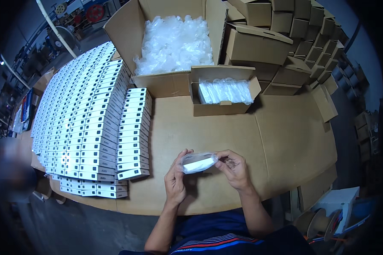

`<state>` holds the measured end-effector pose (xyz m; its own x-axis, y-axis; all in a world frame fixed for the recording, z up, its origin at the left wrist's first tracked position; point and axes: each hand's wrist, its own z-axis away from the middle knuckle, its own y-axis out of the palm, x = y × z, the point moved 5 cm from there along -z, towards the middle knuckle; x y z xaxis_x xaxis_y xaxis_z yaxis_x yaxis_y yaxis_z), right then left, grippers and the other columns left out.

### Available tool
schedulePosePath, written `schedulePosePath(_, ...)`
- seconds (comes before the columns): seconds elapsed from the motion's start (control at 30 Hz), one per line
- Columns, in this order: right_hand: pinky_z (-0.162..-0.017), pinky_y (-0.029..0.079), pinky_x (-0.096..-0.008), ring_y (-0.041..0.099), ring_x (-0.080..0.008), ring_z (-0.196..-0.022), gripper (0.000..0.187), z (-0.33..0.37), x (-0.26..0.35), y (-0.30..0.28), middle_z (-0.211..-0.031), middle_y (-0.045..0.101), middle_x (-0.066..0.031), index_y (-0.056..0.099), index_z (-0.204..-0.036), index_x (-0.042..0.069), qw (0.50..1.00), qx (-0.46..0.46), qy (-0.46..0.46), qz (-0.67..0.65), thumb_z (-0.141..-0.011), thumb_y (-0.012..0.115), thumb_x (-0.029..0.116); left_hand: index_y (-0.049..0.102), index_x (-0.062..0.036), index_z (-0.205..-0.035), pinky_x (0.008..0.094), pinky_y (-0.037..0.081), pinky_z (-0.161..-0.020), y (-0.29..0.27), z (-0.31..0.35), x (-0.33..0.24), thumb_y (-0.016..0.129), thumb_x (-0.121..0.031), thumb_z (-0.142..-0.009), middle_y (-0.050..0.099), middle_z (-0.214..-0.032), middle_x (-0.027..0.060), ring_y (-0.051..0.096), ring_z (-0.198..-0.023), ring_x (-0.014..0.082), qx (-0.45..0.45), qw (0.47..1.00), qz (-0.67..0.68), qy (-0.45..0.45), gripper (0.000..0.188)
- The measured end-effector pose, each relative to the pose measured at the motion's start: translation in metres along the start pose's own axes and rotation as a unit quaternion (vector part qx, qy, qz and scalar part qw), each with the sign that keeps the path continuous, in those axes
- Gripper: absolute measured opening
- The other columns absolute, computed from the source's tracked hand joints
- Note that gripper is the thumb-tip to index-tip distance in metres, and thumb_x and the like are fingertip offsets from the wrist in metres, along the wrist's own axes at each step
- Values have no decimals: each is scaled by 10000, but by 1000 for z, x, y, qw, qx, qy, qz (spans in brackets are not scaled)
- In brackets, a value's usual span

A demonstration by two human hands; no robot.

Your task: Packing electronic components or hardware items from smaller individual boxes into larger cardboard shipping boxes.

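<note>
Between my hands, above the near part of the table, is a small white box in a clear plastic bag (pixel 198 164). My left hand (pixel 174 180) grips the bag's left end, fingers closed behind it. The thumb and forefinger of my right hand (pixel 235 170) pinch its right end. Straight ahead stands an open small carton (pixel 219 110) holding a row of bagged white boxes (pixel 225 91). To my left, white boxes (pixel 87 114) with dark squares on their ends are stacked in long rows, with a shorter row (pixel 133 131) beside them.
A large open carton (pixel 164 85) full of clear plastic bags (pixel 176 44) stands at the back. Brown cartons (pixel 259 44) are piled at the far right. A cable spool (pixel 321 223) sits low at the right. A blurred person (pixel 10 165) is at the left edge.
</note>
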<state>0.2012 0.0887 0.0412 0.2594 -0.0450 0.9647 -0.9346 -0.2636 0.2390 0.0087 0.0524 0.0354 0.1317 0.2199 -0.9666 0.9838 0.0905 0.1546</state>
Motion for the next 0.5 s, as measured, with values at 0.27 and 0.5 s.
schedulePosePath(0.27,-908,521,-268,637,-140,-1100,528,2,6,19,-1168,688,-114,525,-1331,10,1000,13,-2,6,-886,807,47,453,66,-1485,402,414,-1129,4,-1,2,358,-369,-1129,605,-1371,231,570,-1292,278,-34,987,143,-66,570)
schedulePosePath(0.5,-968,537,-295,671,-186,-1096,381,8,-6,10,-1159,706,-134,622,-1223,-21,1000,-14,-19,11,-871,755,-81,455,-8,-1477,384,505,-1022,8,-5,-13,627,-239,-1043,567,-1348,139,580,-1251,238,64,996,39,-48,521)
